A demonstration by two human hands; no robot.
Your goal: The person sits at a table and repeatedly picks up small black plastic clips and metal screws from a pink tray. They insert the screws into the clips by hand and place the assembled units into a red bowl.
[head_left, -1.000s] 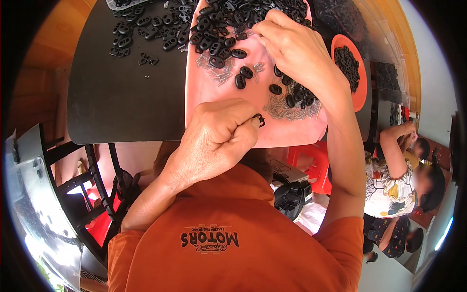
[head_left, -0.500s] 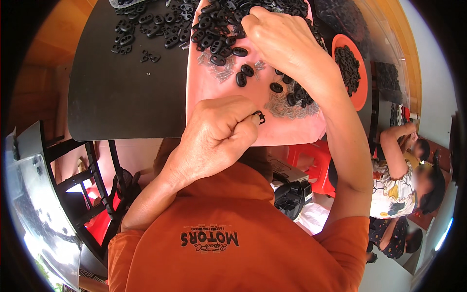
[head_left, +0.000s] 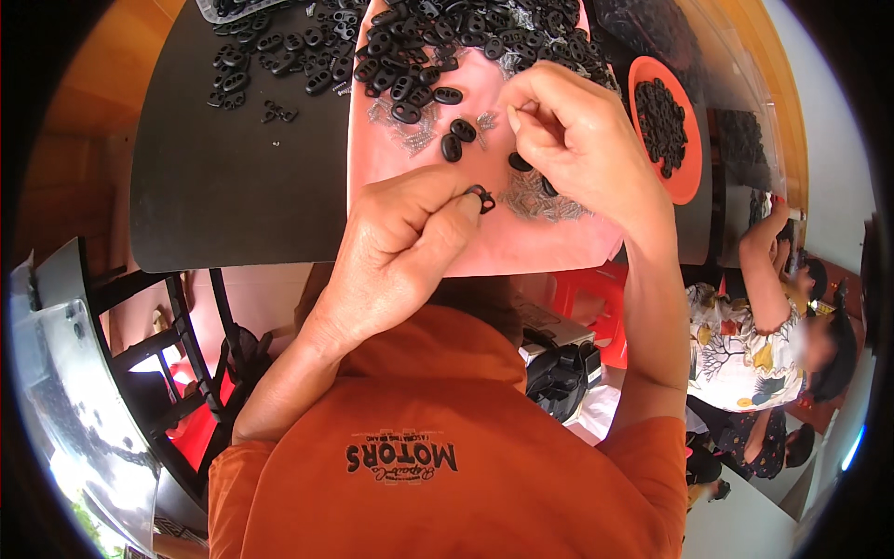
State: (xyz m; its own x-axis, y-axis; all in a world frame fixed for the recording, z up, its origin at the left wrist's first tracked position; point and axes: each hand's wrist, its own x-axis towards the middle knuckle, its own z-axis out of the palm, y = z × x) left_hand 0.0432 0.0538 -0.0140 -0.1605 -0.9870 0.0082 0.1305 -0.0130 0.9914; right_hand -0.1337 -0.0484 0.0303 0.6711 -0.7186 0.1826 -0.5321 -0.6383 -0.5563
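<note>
Over the near part of the pink mat (head_left: 521, 252), the left hand (head_left: 400, 242) is clamping its grip on a small black clip (head_left: 486, 199) jutting toward the mat's right side, while the right hand (head_left: 596, 140) is hovering farther from the mat's near edge, its curled grip perhaps empty, I cannot tell.

A black tabletop (head_left: 233, 205) carries a pink sheet (head_left: 470, 79) and an orange dish (head_left: 691, 182). Black plastic pieces (head_left: 318, 82) lie loose beside the sheet.

On the front of the orange cloth shirt (head_left: 447, 522) there is dark printed lettering (head_left: 402, 457) in several lines, which appears upside down in this view.
</note>
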